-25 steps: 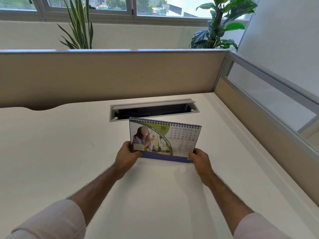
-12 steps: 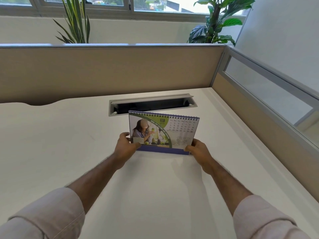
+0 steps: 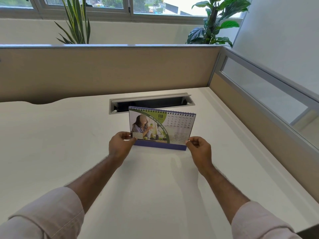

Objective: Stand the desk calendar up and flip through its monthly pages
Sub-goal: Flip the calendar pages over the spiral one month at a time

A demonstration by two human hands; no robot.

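**Both hands now pinch the February page's lower corners**

Since a second ago your grip has shifted from the calendar's base up to the bottom corners of the front sheet, and your view has dropped a little, so the calendar sits lower in the picture than it did half a second ago.

Your desk calendar (image 3: pixel 162 128) stands upright on the white desk (image 3: pixel 51 144), its purple base touching the surface and its spiral binding along the top edge. It shows the FEB page, with a photo on the left and the date grid on the right. It stands just in front of the open cable tray (image 3: pixel 150 102) set into the desk.

Your left hand (image 3: pixel 120 145) is closed on the lower left corner of the page, thumb on the front face. Your right hand (image 3: pixel 200 148) is curled, with thumb and forefinger pinching the lower right corner. Both forearms reach in from the bottom, pale sleeves rolled back.

Behind the desk runs a beige partition (image 3: pixel 103 73), with a glazed side panel (image 3: pixel 262 90) on your right. Beyond it stand a spiky plant (image 3: pixel 76 23) and a broad-leaved plant (image 3: pixel 215 23) beneath the window (image 3: pixel 112 4).
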